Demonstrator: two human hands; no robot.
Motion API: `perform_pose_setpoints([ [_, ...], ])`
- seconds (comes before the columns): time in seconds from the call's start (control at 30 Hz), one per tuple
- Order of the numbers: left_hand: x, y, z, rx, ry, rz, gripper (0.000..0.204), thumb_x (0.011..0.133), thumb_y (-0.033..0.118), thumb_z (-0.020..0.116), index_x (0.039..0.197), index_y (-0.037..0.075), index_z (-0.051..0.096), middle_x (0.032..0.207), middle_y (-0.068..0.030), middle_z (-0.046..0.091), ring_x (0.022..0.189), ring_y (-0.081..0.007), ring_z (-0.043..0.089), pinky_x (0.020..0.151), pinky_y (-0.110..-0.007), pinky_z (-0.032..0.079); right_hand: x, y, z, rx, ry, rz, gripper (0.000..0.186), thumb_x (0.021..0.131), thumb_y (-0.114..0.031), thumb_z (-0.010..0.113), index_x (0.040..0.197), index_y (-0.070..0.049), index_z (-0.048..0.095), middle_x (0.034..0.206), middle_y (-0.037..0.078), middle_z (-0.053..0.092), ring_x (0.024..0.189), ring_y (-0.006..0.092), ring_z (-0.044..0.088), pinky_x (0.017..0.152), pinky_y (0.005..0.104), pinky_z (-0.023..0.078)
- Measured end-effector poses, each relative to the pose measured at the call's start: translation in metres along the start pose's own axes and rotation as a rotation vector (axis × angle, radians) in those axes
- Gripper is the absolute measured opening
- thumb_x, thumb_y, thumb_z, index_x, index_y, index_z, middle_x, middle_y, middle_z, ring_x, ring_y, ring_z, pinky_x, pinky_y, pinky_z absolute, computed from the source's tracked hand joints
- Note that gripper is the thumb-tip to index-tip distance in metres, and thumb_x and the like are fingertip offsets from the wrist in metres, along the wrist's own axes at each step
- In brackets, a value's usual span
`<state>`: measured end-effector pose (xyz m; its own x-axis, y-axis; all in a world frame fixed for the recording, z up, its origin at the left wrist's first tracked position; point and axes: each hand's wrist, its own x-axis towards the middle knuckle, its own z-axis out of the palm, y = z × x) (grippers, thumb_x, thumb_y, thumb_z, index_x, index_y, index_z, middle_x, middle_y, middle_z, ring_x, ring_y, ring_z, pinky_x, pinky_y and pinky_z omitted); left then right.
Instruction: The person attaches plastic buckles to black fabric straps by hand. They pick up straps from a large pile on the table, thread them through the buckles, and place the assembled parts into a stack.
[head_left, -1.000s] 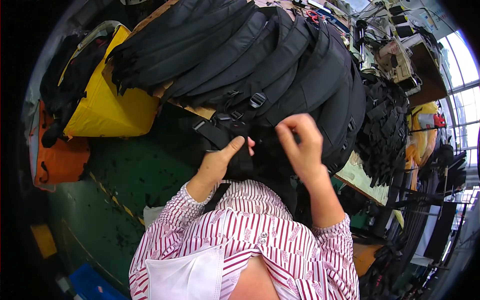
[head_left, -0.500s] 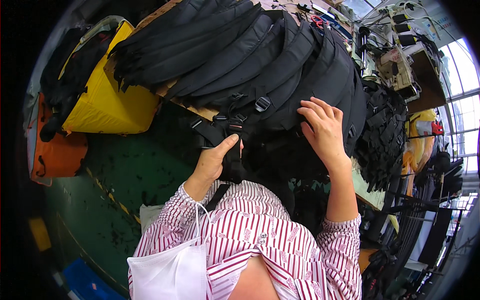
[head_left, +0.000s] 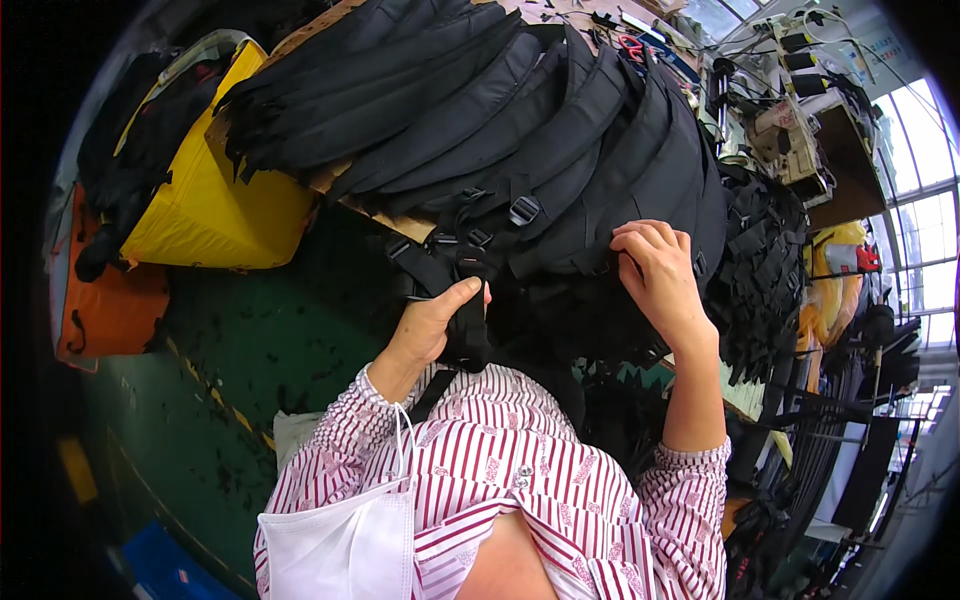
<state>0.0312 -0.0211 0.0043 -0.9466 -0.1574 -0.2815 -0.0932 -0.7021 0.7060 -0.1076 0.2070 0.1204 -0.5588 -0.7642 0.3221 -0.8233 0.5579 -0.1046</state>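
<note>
A row of black padded shoulder straps (head_left: 440, 125) lies fanned and overlapping across the table in front of me. Black webbing and plastic buckles (head_left: 523, 210) hang at their near ends. My left hand (head_left: 425, 325) is closed round a black webbing strap (head_left: 467, 335), thumb on top, just below a dark buckle piece. To the right, my right hand (head_left: 660, 275) is at the near edge of the padded straps. Its fingers are curled in toward the thumb, and what lies between them blends into the black material.
A yellow bag-like container (head_left: 225, 200) and an orange one (head_left: 110, 290) stand at the left. At the right hangs a thick bunch of black webbing (head_left: 765, 270), near a sewing machine (head_left: 790, 140). Red-handled scissors (head_left: 632, 47) lie at the table's far side.
My right hand has shifted slightly right and nearer to me, and its fingers have curled in. My left hand keeps the webbing strap, a little lower than before.
</note>
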Motion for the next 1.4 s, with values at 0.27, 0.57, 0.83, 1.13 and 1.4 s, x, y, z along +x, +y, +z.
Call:
perform_pose_setpoints([
  [0.27, 0.001, 0.0, 0.016, 0.195, -0.156, 0.045, 0.011, 0.091, 0.01, 0.062, 0.1, 0.003, 0.064, 0.088, -0.0009, 0.063, 0.081, -0.009, 0.059, 0.074, -0.025, 0.049, 0.024, -0.061, 0.022, 0.354, -0.04, -0.024, 0.028, 0.082, -0.018, 0.067, 0.106, -0.005, 0.061, 0.099, 0.007, 0.064, 0.095, 0.0257, 0.057, 0.084, 0.036, 0.039],
  [0.57, -0.001, -0.002, 0.018, 0.219, -0.247, 0.062, 0.018, 0.093, 0.007, 0.058, 0.11, 0.001, 0.06, 0.096, -0.005, 0.065, 0.083, -0.0131, 0.063, 0.076, -0.026, 0.052, 0.028, -0.066, 0.042, 0.746, -0.289, 0.204, 0.012, 0.083, -0.01, 0.066, 0.088, 0.0, 0.059, 0.077, 0.009, 0.058, 0.081, 0.0249, 0.061, 0.074, 0.0352, 0.044],
  [0.83, 0.008, -0.007, 0.016, -0.067, -0.182, -0.013, 0.025, 0.093, 0.011, 0.06, 0.116, 0.004, 0.054, 0.089, -0.0067, 0.064, 0.073, -0.0147, 0.062, 0.068, -0.026, 0.051, 0.025, -0.072, 0.056, 0.57, 0.049, 0.212, 0.011, 0.081, -0.012, 0.066, 0.084, -0.003, 0.059, 0.073, 0.009, 0.06, 0.072, 0.0263, 0.058, 0.068, 0.0362, 0.042],
  [1.13, 0.008, 0.0, 0.005, -0.083, -0.04, -0.005, 0.021, 0.09, 0.008, 0.063, 0.11, 0.004, 0.056, 0.077, -0.0035, 0.059, 0.065, -0.0118, 0.057, 0.06, -0.025, 0.047, 0.037, -0.038, 0.04, 0.175, 0.145, -0.023, 0.014, 0.077, -0.012, 0.07, 0.088, -0.009, 0.062, 0.082, 0.003, 0.06, 0.082, 0.0211, 0.055, 0.077, 0.0353, 0.037],
  [1.4, 0.01, 0.0, 0.003, -0.06, -0.042, 0.013, 0.021, 0.09, 0.008, 0.064, 0.11, 0.004, 0.056, 0.079, -0.0028, 0.059, 0.067, -0.0108, 0.057, 0.063, -0.024, 0.048, 0.035, -0.04, 0.053, -0.157, -0.242, -0.109, 0.032, 0.076, -0.018, 0.071, 0.105, -0.012, 0.062, 0.106, 0.005, 0.057, 0.109, 0.0227, 0.05, 0.095, 0.0427, 0.033],
])
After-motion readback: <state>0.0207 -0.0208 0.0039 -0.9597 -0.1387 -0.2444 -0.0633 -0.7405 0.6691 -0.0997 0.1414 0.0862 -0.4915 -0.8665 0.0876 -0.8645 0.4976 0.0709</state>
